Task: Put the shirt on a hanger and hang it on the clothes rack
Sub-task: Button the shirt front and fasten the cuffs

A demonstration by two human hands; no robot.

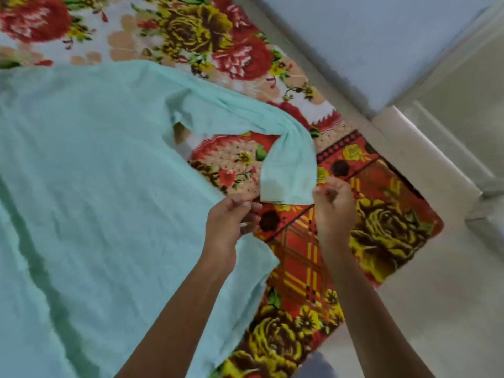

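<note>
A floral blanket (305, 268) in red, yellow and white covers the bed, its corner hanging over the pale floor (450, 309) to the right of the right hand's fingers (327, 190). A mint-green shirt (95, 186) lies spread flat on the blanket, left of and beyond the left hand's fingers (246, 207). One sleeve (289, 173) folds back to end between the two sets of fingers.

**Soft, even light; slight motion blur**

The scene is evenly lit with diffuse light and no glare. Shadows are faint, mostly soft folds across the pale green shirt (95, 173). Fine detail is smeared throughout (most at the left hand (229, 222) and right hand (334, 205)). The wide lens bends the wall edges at upper right.
</note>
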